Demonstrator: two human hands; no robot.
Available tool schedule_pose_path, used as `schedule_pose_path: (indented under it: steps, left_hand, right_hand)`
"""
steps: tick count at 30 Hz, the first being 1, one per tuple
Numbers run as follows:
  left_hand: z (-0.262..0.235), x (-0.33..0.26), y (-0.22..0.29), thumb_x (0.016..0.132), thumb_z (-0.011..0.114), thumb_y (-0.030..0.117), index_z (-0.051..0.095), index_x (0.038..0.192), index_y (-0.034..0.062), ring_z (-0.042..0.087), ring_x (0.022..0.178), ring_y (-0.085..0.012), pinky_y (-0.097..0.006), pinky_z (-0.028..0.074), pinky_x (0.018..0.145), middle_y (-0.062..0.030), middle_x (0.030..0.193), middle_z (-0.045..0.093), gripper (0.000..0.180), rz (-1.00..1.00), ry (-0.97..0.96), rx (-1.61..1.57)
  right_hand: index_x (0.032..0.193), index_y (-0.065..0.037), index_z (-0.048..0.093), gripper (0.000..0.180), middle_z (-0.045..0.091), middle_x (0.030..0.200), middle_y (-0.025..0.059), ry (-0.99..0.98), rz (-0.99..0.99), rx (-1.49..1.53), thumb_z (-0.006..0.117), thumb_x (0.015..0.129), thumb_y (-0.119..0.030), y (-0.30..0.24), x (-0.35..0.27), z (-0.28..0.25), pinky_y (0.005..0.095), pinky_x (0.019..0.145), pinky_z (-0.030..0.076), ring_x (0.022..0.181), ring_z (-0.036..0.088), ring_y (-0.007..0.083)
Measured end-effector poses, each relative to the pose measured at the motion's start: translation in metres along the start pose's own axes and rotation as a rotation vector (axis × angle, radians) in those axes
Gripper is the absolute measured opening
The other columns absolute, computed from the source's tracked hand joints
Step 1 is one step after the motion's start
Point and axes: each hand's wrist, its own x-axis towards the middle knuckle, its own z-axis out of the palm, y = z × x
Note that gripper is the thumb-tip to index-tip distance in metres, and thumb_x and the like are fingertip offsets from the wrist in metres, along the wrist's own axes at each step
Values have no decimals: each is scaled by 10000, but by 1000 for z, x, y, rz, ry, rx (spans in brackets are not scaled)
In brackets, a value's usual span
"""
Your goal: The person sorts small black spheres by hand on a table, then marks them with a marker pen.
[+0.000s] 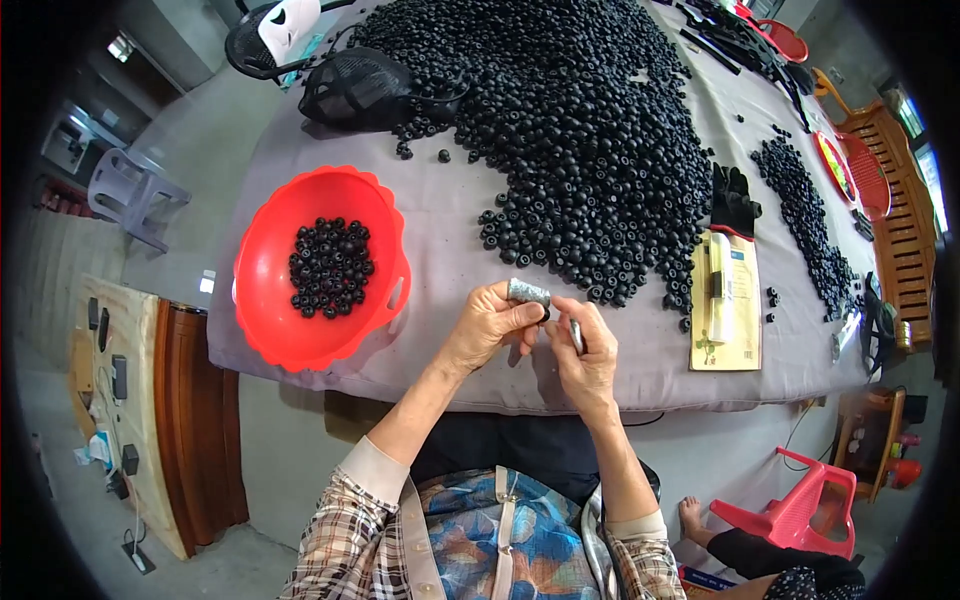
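My two hands meet over the near edge of the cloth-covered table. Between the fingertips of my left hand (492, 322) is a small black bead-like part (546, 313), mostly hidden by the fingers. A silvery-grey wrap (528, 291) covers one finger of that hand. My right hand (588, 358) is closed around a short, slim metallic tool (577, 337); its working end is hidden near the black part. Just beyond my hands spreads a large pile of similar black parts (600, 190). To the left, a red scalloped basin (262, 268) holds several more.
A yellow-backed package (742, 300) and a black glove (735, 203) lie right of the pile. A smaller heap (805, 215) runs along the right side. A black mesh item (355, 88) sits at the far left. Another person's bare foot (692, 520) shows beside a red stool (800, 505).
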Motion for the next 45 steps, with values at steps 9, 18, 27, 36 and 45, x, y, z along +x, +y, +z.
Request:
schedule_pose_path:
  steps: [9, 18, 27, 36, 45]
  left_hand:
    - [-6, -1, -1, 852, 628, 153, 622, 902, 14, 529, 496, -83, -208, 435, 417, -75, 732, 649, 148, 31, -81, -100]
    - [-11, 1, -2, 839, 629, 105, 623, 943, 14, 469, 522, -65, -203, 363, 438, -37, 724, 602, 138, -21, -99, -236]
    - [-15, 1, -9, 862, 606, 126, 615, 931, 29, 436, 518, -61, -202, 353, 450, -3, 660, 542, 119, 74, -80, -312]
    - [-7, 1, -5, 882, 571, 95, 584, 996, 37, 457, 541, -61, -206, 389, 493, -4, 686, 547, 129, 57, -76, -261]
    - [-7, -1, -4, 893, 547, 90, 583, 1018, 24, 523, 573, -87, -212, 447, 523, -19, 731, 574, 146, 47, -53, -199]
  right_hand:
    - [1021, -42, 621, 312, 582, 823, 96, -19, -135, -106, 659, 719, 29, -9, 9, 8, 293, 608, 472, 715, 597, 212]
    - [920, -32, 617, 269, 602, 821, 102, 46, -297, -206, 661, 672, 61, -3, 9, 14, 294, 579, 487, 680, 614, 229]
    - [1036, -21, 556, 277, 584, 874, 85, -7, 1, 78, 624, 768, -31, -1, -1, 15, 273, 645, 470, 731, 577, 177]
    - [1055, 18, 564, 242, 561, 866, 64, -11, 180, 235, 584, 824, -52, 4, -12, 14, 241, 679, 422, 756, 517, 128]
    - [1012, 7, 602, 239, 573, 825, 70, 23, 140, 213, 643, 778, -18, 1, -11, 18, 233, 624, 423, 716, 536, 129]
